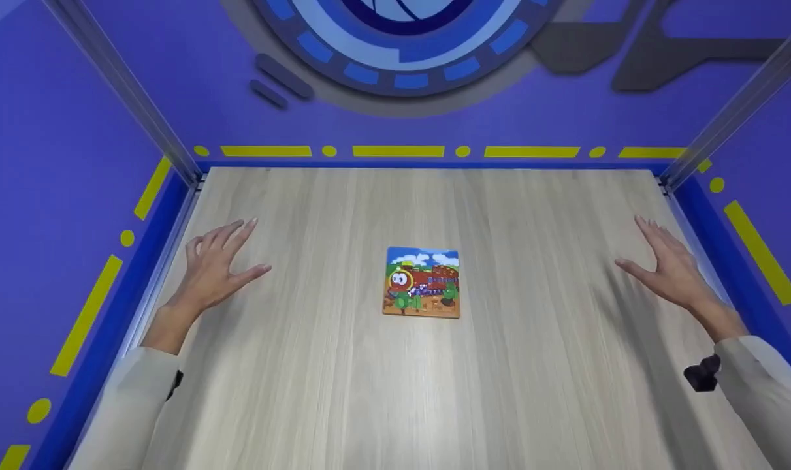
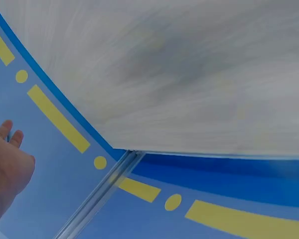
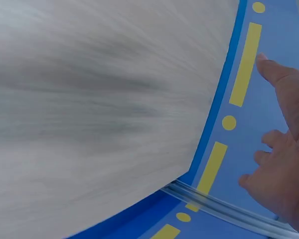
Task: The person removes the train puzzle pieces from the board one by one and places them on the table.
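Note:
A square picture puzzle [image 1: 422, 282] with a red cartoon train, green plants and a blue sky lies flat near the middle of the table. Off to its left, my left hand [image 1: 215, 267] hovers above the table with thumb and fingers spread, holding nothing. On the far right my right hand [image 1: 669, 267] is raised too, its thumb apart from the fingers and nothing in it. In the left wrist view the left hand [image 2: 10, 167] shows at the left edge. The right hand [image 3: 284, 144] fills the right side of the right wrist view.
The wood-grain table [image 1: 330, 378] is bordered by a blue back wall [image 1: 193, 98] with yellow markings and by side walls. Metal posts [image 1: 127, 91] stand at the two back corners. A small black device [image 1: 702, 374] sits by the right sleeve.

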{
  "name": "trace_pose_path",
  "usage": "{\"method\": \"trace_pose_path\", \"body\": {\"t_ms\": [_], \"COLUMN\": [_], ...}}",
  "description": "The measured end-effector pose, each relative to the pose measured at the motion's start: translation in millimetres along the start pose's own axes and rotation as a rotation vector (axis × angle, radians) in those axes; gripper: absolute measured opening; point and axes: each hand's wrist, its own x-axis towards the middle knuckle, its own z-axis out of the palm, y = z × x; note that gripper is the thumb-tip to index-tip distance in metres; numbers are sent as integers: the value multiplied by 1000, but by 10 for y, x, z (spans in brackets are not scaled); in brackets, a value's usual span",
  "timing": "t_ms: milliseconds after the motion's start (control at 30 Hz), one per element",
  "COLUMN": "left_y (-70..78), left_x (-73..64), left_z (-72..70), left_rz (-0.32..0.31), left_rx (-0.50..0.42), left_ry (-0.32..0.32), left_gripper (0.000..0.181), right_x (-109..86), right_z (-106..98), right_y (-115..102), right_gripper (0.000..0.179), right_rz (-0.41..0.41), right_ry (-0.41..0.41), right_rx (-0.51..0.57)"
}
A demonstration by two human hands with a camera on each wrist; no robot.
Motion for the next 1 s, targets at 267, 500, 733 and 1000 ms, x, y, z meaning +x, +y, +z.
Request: {"method": "trace_pose_path", "body": {"t_ms": [267, 500, 733, 1000], "left_y": [94, 190, 301, 411], "left_x": [56, 93, 156, 171], "left_z": [117, 238, 347, 499], "left_rz": [-73, -68, -70, -76], "left_rx": [-129, -177, -196, -248], "left_ry": [10, 5, -24, -48], "left_gripper": [89, 89, 90, 89], "right_x": [-6, -37, -70, -60], "right_z": [-18, 24, 72, 173], "right_y": [-34, -14, -34, -132], "right_gripper": [84, 68, 59, 53], "right_rz": [94, 98, 80, 93], "right_ry": [-58, -125, -170, -220], "right_rx": [168, 164, 159, 171]}}
